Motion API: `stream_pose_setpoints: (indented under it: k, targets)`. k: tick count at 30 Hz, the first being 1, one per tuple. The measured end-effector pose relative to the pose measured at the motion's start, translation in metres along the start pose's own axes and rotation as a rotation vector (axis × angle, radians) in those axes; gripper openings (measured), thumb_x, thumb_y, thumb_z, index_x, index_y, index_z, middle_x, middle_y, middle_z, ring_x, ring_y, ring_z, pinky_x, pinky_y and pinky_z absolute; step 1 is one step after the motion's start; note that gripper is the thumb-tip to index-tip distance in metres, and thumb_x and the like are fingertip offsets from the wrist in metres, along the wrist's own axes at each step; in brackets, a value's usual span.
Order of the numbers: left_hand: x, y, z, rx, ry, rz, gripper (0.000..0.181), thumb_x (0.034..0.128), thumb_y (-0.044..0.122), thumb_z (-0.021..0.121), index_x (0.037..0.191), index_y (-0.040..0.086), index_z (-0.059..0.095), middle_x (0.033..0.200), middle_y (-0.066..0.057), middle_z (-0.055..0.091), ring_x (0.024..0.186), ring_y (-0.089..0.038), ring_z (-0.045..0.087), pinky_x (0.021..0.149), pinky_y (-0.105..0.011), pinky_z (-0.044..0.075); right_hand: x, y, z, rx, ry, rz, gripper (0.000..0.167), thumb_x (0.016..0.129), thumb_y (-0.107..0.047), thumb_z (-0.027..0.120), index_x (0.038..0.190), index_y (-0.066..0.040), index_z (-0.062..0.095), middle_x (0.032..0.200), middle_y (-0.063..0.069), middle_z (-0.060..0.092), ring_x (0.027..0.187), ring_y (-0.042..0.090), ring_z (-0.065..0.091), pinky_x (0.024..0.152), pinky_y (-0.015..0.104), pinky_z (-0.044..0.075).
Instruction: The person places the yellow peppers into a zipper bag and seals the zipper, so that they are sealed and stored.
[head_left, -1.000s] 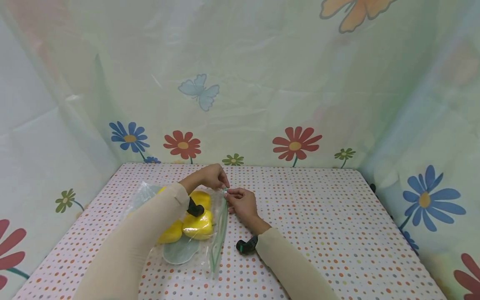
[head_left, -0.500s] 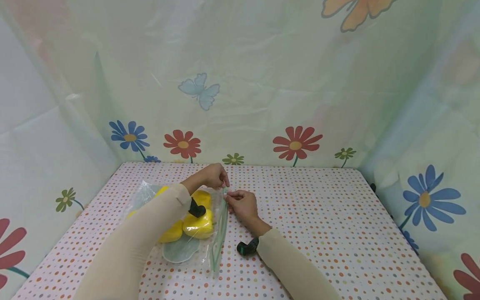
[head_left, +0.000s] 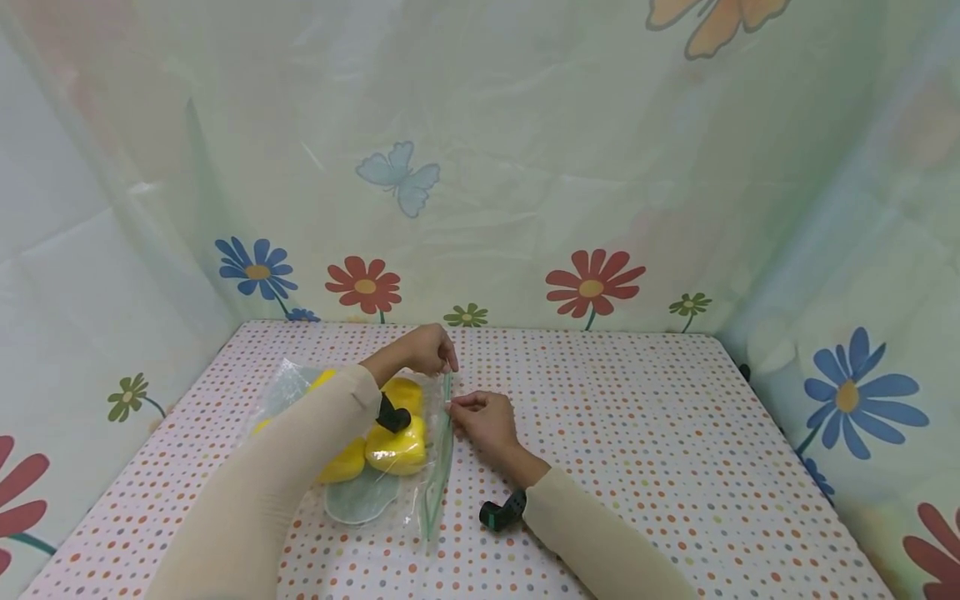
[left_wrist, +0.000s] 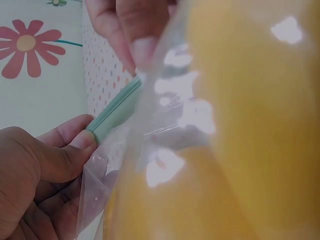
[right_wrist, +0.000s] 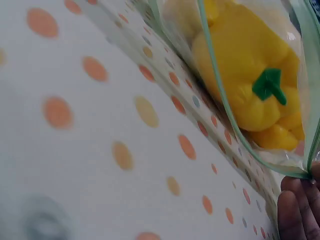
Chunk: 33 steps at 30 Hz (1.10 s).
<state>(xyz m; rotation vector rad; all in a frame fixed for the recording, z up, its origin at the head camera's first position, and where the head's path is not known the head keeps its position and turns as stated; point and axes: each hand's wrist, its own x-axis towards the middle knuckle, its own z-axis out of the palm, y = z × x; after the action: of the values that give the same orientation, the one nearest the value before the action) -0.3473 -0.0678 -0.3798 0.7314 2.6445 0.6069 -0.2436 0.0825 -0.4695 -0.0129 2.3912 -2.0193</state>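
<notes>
A clear zip bag point(head_left: 360, 505) with a green zip strip point(head_left: 438, 479) lies left of the table's middle, holding several yellow bell peppers point(head_left: 396, 448). One pepper's green stem point(right_wrist: 270, 86) shows in the right wrist view, through the parted mouth of the bag. At the strip's far end, my left hand point(head_left: 429, 348) pinches the corner between thumb and finger, clearly seen in the left wrist view. Nearer to me, my right hand point(head_left: 487, 427) pinches a small white slider point(head_left: 449, 406) on the strip. The left forearm hides part of the bag and peppers.
The table point(head_left: 622, 433) has a dotted cover. Flower-printed sheets point(head_left: 480, 208) hang behind it and at both sides. A black camera point(head_left: 501, 510) sits on my right wrist and another black camera point(head_left: 392, 415) on the left.
My right hand has moved along the zip strip toward me, away from the left hand, with the slider in its pinch. The left hand keeps its hold at the far corner.
</notes>
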Motion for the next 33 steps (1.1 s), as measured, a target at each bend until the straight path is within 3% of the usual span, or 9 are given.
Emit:
stream_pose_setpoints:
  k: [5, 12, 25, 33]
  targets:
    - [0.000, 0.001, 0.000, -0.012, 0.001, 0.013, 0.016, 0.0871, -0.002, 0.065, 0.090, 0.005, 0.078, 0.066, -0.003, 0.064, 0.053, -0.009, 0.042, 0.051, -0.020, 0.039, -0.012, -0.005, -0.002, -0.008, -0.015, 0.018, 0.018, 0.086, -0.015, 0.075, 0.096, -0.001, 0.073, 0.078, 0.011, 0.075, 0.060, 0.015, 0.069, 0.057, 0.028, 0.057]
    - [-0.001, 0.001, -0.003, -0.035, 0.000, 0.022, 0.017, 0.0891, -0.002, 0.062, 0.093, 0.004, 0.078, 0.079, -0.009, 0.073, 0.054, -0.009, 0.044, 0.052, -0.021, 0.040, -0.027, -0.010, -0.007, 0.041, -0.095, 0.063, 0.020, 0.086, -0.015, 0.074, 0.097, 0.002, 0.070, 0.085, 0.013, 0.076, 0.063, 0.017, 0.069, 0.060, 0.031, 0.059]
    - [-0.004, -0.002, -0.005, -0.023, 0.009, 0.036, 0.017, 0.0895, -0.002, 0.062, 0.093, 0.003, 0.077, 0.081, -0.010, 0.072, 0.056, -0.010, 0.045, 0.053, -0.021, 0.040, -0.048, -0.011, -0.004, -0.040, -0.147, 0.075, 0.019, 0.084, -0.016, 0.075, 0.094, 0.000, 0.071, 0.077, 0.009, 0.074, 0.063, 0.015, 0.070, 0.060, 0.031, 0.059]
    - [-0.005, -0.008, -0.005, -0.051, 0.025, 0.016, 0.016, 0.0896, -0.002, 0.062, 0.092, 0.003, 0.077, 0.079, -0.010, 0.071, 0.054, -0.010, 0.042, 0.052, -0.022, 0.039, -0.068, -0.012, -0.003, -0.068, -0.210, 0.036, 0.018, 0.085, -0.013, 0.074, 0.093, 0.002, 0.070, 0.078, 0.011, 0.074, 0.062, 0.019, 0.071, 0.058, 0.031, 0.059]
